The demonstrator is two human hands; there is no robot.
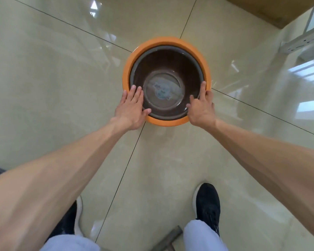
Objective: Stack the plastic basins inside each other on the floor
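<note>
An orange plastic basin stands on the glossy tiled floor ahead of me. A smaller dark brown basin with a grey rim sits nested inside it, a pale picture on its bottom. My left hand lies flat on the near left rims, fingers stretched out and together. On the near right side my right hand grips the rims, with fingers over the edge of the brown basin.
The floor is beige tile with dark grout lines. My two black shoes stand near the bottom. A brown board edge is at the top right, a metal frame beside it, a grey bar between my legs.
</note>
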